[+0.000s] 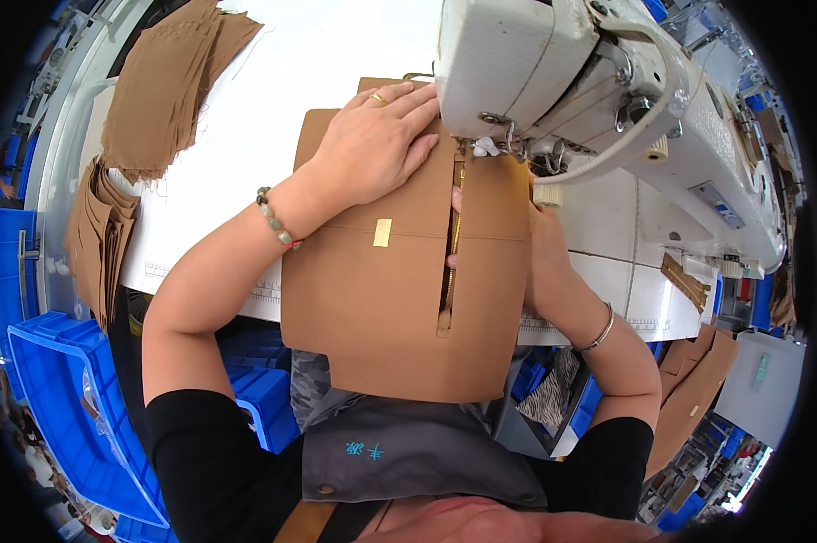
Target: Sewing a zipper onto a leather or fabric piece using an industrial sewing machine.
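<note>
A brown panel (377, 299) lies across the white sewing table, its upper part beside the needle of the sewing machine (499, 68). It has a narrow slot with a brass zipper (456, 217) and a small pale label (382, 233). My left hand (377, 145) lies flat on the panel's upper part, fingers out, left of the presser foot (481, 147). My right hand (544, 253) is at the panel's right edge, mostly underneath it, with fingertips showing through the zipper slot; whether it grips is hidden.
Stacks of brown cut pieces (160, 95) (101, 231) lie at the table's left. Blue bins (78, 398) stand below on the left. A brown panel (689, 407) and a pale grey box (770, 389) are at the right. A loose brown zipper strip (684, 281) lies on the right.
</note>
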The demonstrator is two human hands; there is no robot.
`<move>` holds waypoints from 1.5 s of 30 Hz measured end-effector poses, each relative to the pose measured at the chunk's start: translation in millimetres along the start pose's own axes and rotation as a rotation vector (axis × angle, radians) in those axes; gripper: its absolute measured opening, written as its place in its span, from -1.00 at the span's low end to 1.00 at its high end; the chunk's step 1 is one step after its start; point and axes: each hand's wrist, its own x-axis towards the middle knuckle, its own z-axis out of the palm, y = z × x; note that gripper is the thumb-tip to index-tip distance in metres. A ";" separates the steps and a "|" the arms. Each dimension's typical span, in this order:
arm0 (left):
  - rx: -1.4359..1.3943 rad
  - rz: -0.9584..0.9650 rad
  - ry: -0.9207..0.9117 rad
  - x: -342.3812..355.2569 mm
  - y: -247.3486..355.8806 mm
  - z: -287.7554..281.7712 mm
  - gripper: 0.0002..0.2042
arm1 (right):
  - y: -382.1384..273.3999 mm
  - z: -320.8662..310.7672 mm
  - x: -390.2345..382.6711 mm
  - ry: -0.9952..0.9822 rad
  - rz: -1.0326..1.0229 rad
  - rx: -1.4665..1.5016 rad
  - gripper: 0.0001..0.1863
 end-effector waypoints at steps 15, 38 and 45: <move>-0.223 -0.017 -0.047 -47.8 40.2 -10.7 -0.53 | 0.8 2.4 -2.3 -0.007 0.046 0.065 -0.42; -0.127 0.093 -0.103 -45.1 37.2 -11.8 -0.55 | 2.1 -0.4 -1.3 -0.051 0.022 0.043 -0.36; -0.140 0.089 -0.078 -45.1 35.9 -11.9 -0.55 | 1.2 1.3 -0.9 -0.019 0.012 -0.003 -0.48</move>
